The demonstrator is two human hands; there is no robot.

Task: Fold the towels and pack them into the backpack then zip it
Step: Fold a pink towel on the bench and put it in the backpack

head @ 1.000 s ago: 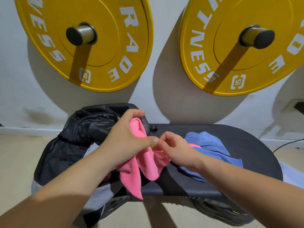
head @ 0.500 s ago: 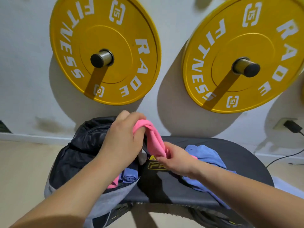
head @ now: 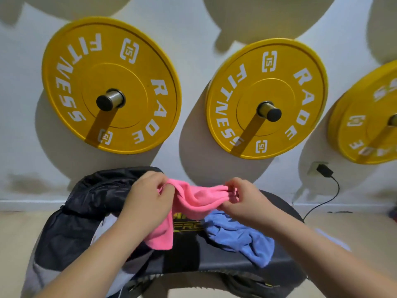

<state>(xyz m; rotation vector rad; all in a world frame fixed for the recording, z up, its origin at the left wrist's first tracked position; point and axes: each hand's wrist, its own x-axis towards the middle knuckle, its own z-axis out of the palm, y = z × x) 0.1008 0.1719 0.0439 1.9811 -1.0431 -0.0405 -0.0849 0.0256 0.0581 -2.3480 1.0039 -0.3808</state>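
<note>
Both hands up over the black bench [head: 279, 263]: the left hand [head: 148, 201] and right hand [head: 242, 198] each pinch an end of the pink towel [head: 193, 203], stretched between them. Blue towel [head: 240, 235] lies crumpled below; black backpack [head: 86, 203] sits left.

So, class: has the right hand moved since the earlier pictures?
Yes. The right hand moved rightward along the bench, away from the backpack, stretching the pink towel.
</note>
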